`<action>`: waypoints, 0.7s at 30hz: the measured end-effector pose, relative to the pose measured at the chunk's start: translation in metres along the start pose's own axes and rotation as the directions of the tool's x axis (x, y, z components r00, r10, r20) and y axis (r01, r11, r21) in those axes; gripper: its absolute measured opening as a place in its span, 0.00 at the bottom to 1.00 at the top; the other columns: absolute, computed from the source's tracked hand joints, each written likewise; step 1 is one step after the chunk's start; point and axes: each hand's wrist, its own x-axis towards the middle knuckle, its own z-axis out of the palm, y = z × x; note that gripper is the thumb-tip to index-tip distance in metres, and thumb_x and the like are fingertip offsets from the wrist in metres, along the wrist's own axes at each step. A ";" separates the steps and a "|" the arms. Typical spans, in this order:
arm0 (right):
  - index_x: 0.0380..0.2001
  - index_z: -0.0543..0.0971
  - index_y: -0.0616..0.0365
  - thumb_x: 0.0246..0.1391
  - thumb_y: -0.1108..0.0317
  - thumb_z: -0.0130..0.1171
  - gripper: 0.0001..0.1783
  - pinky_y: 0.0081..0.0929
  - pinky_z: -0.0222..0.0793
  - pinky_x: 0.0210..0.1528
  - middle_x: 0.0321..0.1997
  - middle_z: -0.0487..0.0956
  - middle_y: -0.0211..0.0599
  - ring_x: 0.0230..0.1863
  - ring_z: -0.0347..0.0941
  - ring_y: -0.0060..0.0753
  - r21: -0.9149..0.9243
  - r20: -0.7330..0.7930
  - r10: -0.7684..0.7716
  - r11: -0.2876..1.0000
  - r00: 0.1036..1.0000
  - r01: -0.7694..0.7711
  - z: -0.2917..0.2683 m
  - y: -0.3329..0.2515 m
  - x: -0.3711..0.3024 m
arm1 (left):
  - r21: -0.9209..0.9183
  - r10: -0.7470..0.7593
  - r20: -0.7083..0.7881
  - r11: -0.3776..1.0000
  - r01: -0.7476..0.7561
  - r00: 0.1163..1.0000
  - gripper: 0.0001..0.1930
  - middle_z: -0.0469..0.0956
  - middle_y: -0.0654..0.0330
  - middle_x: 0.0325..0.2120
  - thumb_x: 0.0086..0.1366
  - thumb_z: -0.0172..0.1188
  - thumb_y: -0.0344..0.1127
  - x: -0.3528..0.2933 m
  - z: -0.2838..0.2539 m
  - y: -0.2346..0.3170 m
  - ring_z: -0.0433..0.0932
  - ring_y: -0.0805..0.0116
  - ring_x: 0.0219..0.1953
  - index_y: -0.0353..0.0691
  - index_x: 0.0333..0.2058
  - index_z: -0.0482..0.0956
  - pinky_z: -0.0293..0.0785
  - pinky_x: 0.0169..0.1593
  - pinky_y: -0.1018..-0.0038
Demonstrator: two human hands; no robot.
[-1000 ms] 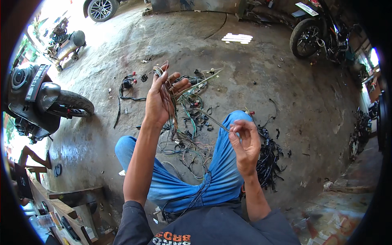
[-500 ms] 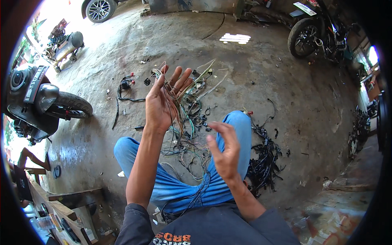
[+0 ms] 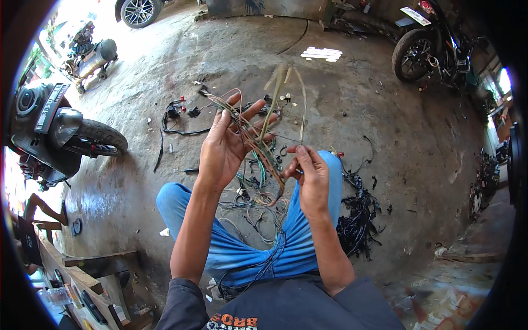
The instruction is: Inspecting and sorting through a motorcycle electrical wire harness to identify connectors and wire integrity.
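Observation:
A loose bundle of thin electrical wires [image 3: 254, 138], mostly tan, brown and green, lies across the palm of my left hand [image 3: 223, 147]. My left thumb presses on it while the fingers stay partly spread. Dull yellowish strips of tape [image 3: 302, 104] hang off its far side. To the right, my right hand [image 3: 311, 179] has its thumb and forefinger pinched together on one thin wire, which stretches toward the bundle. Below the hands, between my knees, a tangle of loose wires [image 3: 256, 206] covers the floor. More dark wires [image 3: 269, 250] lie over my lap.
Beside my right knee is a heap of black tape scraps [image 3: 357, 220]. A black connector with cable [image 3: 173, 111] lies at the left. Motorcycles stand at the left [image 3: 55, 132] and far right [image 3: 421, 55], with an air compressor [image 3: 93, 58] far left. A wooden bench [image 3: 82, 275] is near left.
My right hand has come forward and closed on a thin wire. The wire bundle in my left hand has swung round, its lower end now pointing toward my right hand.

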 end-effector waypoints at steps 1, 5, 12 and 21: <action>0.43 0.81 0.61 0.71 0.60 0.52 0.16 0.20 0.73 0.32 0.24 0.73 0.24 0.25 0.72 0.18 0.001 0.000 -0.001 1.000 1.000 0.001 -0.003 -0.002 0.001 | 0.093 -0.014 0.003 0.996 0.014 1.000 0.23 0.65 0.41 0.65 0.80 0.34 0.45 -0.002 -0.001 0.001 0.70 0.40 0.63 0.47 0.69 0.53 0.76 0.61 0.47; 0.43 0.81 0.61 0.71 0.60 0.52 0.15 0.20 0.73 0.32 0.23 0.71 0.23 0.24 0.70 0.17 0.033 0.006 0.011 0.999 1.000 -0.011 -0.007 -0.006 0.002 | 0.174 0.009 -0.014 0.985 -0.006 1.000 0.24 0.65 0.43 0.65 0.80 0.33 0.46 -0.007 -0.004 0.003 0.73 0.40 0.60 0.47 0.69 0.51 0.80 0.57 0.48; 0.44 0.81 0.60 0.70 0.59 0.54 0.15 0.19 0.73 0.32 0.24 0.72 0.23 0.25 0.71 0.17 0.026 0.022 -0.008 1.000 1.000 0.007 -0.007 -0.002 -0.001 | 0.086 0.023 -0.046 0.996 -0.019 0.999 0.24 0.66 0.43 0.63 0.79 0.36 0.45 -0.007 -0.014 0.002 0.74 0.41 0.60 0.44 0.68 0.52 0.82 0.56 0.50; 0.44 0.80 0.61 0.70 0.59 0.53 0.15 0.19 0.74 0.34 0.25 0.73 0.24 0.26 0.72 0.17 0.021 0.017 0.047 0.999 0.999 -0.047 -0.005 0.002 -0.003 | 0.085 0.028 -0.057 0.996 -0.023 0.998 0.25 0.68 0.44 0.62 0.79 0.38 0.44 -0.009 -0.014 0.000 0.74 0.42 0.59 0.42 0.69 0.51 0.82 0.56 0.51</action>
